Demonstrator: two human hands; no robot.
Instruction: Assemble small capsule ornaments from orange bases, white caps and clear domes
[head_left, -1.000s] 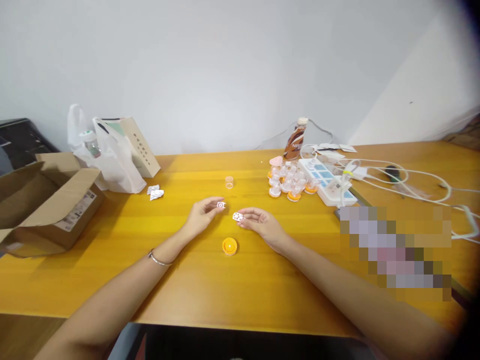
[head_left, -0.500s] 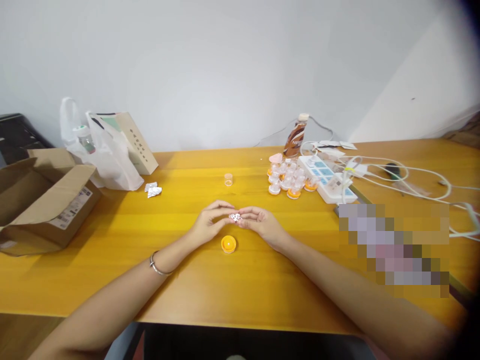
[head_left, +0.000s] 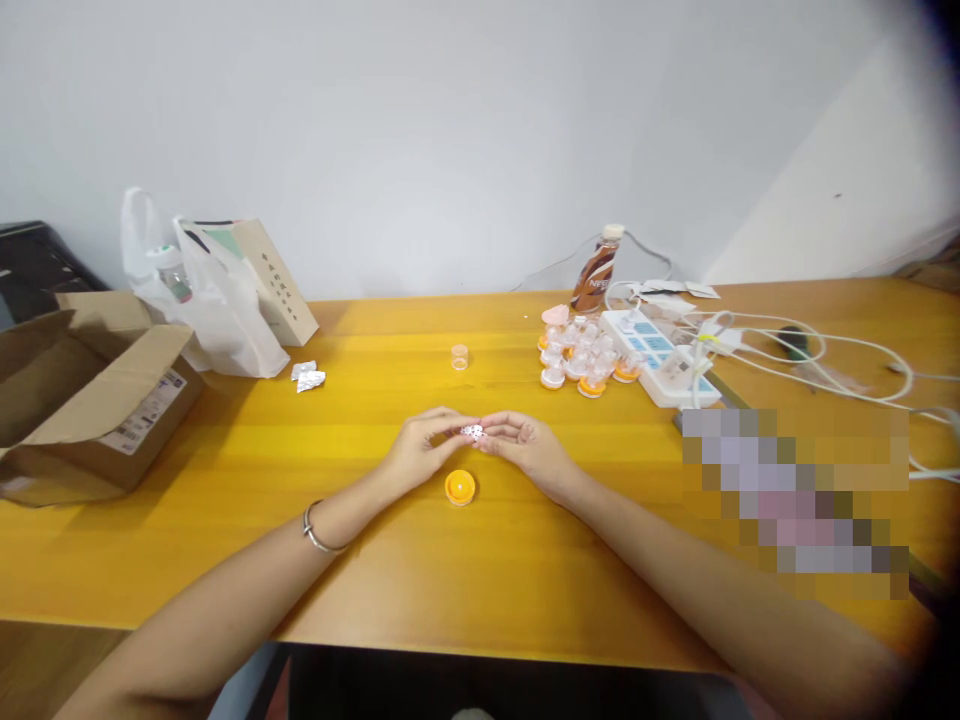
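Note:
Between my hands, above the middle of the table, is a small white thing with dark spots; it is too small to tell its kind. My left hand pinches its left side with thumb and fingers. On the opposite side, my right hand grips it with fingertips and thumb. Just below the hands, a round orange cup-like piece with a pale rim lies on the table. A small clear cylindrical cover stands beyond my fingers, touched by neither hand.
Several clear-domed pieces with orange or white bases cluster at right, beside a power strip, cables and a brown drink bottle. To the left are crumpled foil, a plastic bag and an open cardboard box.
Both hands keep their hold on the spotted white thing, with only a slight shift of the fingers. The whole view has moved a little.

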